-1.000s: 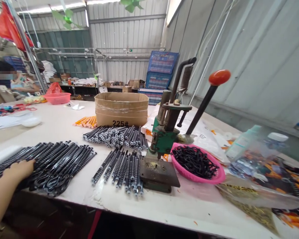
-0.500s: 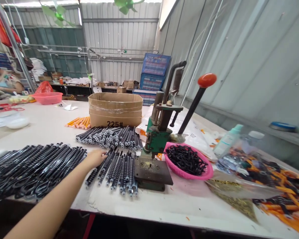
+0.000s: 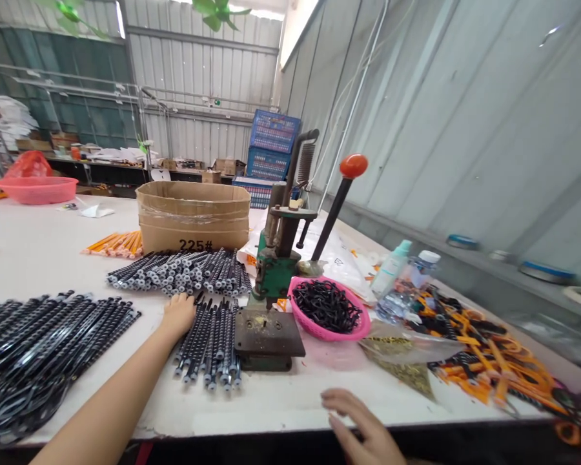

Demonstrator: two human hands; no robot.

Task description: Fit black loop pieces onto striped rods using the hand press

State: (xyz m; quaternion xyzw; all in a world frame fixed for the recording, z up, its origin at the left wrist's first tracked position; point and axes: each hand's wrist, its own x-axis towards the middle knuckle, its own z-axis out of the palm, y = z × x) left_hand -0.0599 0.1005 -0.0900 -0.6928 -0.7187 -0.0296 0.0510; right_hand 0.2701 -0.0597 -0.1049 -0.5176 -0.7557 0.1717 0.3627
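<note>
Likely light, stiff, slick; best to grasp striped rods (image 3: 221, 339) mid-shaft. Cannot tell grip of left hand (image 3: 179, 315); holds right hand (image 3: 361, 426) open by front edge of tabletop (image 3: 232, 414).

This place is a small factory workshop – it is shown by the green lever press (image 3: 277, 274) on the white worktable (image 3: 256, 413), the many striped black rods (image 3: 212, 339), the stacked blue crates (image 3: 274, 132) and the metal walls (image 3: 465, 142).
</note>
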